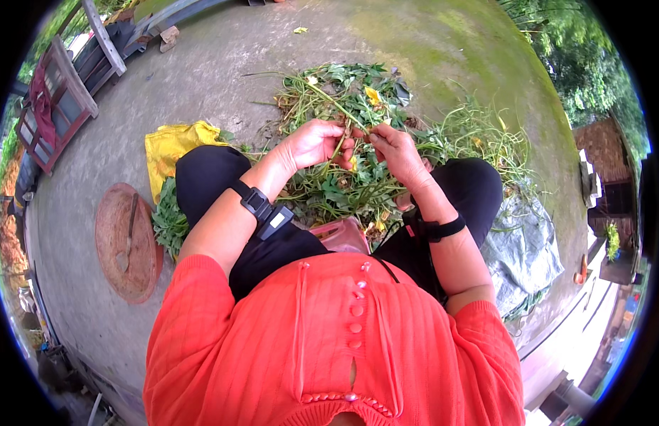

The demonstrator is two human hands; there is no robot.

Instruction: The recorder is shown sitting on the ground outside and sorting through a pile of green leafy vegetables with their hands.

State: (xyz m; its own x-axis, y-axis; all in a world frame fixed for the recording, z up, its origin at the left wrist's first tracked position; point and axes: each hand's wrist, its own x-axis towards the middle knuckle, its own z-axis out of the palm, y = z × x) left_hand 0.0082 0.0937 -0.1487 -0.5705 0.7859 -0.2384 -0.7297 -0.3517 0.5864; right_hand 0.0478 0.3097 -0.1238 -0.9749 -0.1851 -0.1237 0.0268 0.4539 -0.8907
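A long green vine stem runs from the upper left down to my two hands above a leafy heap. My left hand has its fingers around the stem and some brown, withered bits beside it, palm partly turned up. Close by on the right, my right hand pinches the stem's lower end between thumb and forefinger. Beneath both hands lies the heap of green vines and leaves, with yellow blossoms among them, one a bright yellow flower near the top. Part of a pink plastic item shows between my legs.
On the left are a yellow sack, cut greens and a reddish round basin holding a long-handled tool. Thin tendrils and a silvery plastic sheet lie right. A wooden frame stands upper left.
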